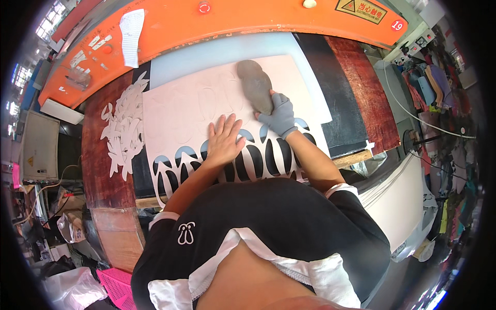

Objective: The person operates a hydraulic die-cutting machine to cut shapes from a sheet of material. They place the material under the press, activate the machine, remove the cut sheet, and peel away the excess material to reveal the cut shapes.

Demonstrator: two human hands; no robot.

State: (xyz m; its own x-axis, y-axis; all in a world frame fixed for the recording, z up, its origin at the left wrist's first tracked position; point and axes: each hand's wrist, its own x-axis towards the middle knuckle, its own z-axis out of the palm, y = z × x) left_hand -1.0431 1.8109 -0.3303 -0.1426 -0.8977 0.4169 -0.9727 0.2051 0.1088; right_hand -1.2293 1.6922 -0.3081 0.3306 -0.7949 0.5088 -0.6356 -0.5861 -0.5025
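Observation:
A pale pink sheet lies flat on the work surface, with rows of long oval holes cut out of its near edge. My bare left hand presses flat on the sheet, fingers spread. My right hand, in a grey glove, grips the near end of a grey sole-shaped cutting die that rests on the far part of the sheet.
A heap of cut pink pieces lies to the left on the dark red-brown table. An orange machine beam curves across the far side. A light blue board lies under the sheet. Pink crates stand at lower left.

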